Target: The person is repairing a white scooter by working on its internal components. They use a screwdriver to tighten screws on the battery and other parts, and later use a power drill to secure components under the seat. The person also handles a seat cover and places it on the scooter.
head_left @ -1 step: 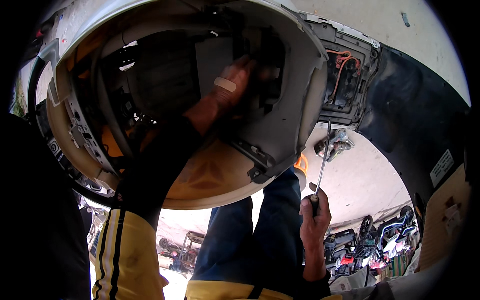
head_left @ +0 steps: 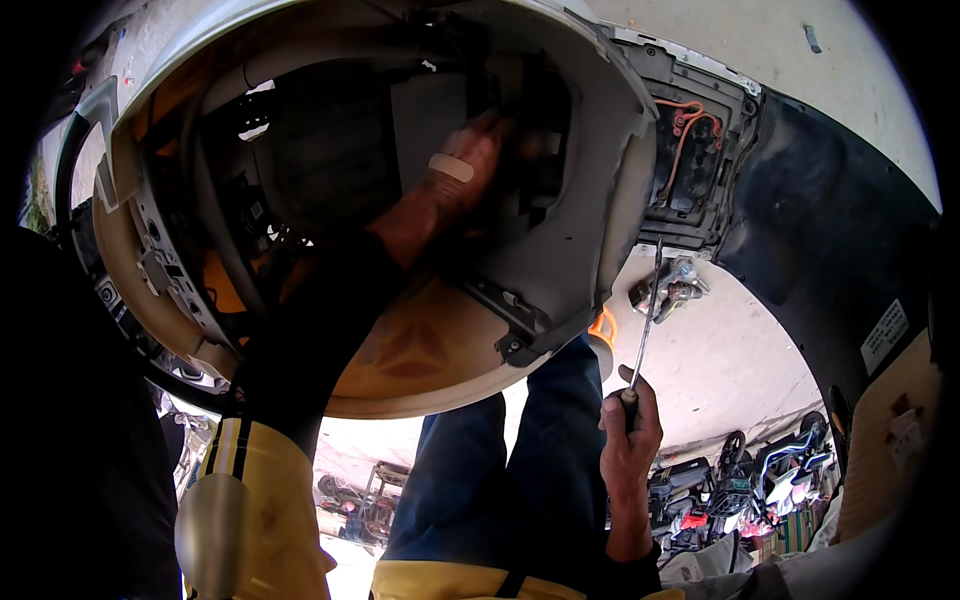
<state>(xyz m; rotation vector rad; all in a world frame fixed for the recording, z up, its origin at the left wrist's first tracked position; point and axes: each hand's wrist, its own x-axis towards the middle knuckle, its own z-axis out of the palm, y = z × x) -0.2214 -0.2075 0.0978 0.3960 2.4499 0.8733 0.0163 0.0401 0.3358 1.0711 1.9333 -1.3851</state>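
Screwdriver [head_left: 647,322] in right hand [head_left: 632,432], right of the cream body shell [head_left: 412,345], shaft pointing up, tip near the lower edge of a black compartment [head_left: 690,225] with a red cable [head_left: 679,160]. Right fingers curl around the handle, thumb alongside. Left hand [head_left: 468,160] reaches inside the shell, bandage [head_left: 451,168] on its back; fingers lost in shadow and blur, can't tell if gripping. Power drill [head_left: 682,291] on the ground [head_left: 735,330], near the screwdriver in view.

I watch remotely through one head-worn fisheye (dark-rimmed), facing down, near the left hand [head_left: 462,168] and right hand [head_left: 630,438].
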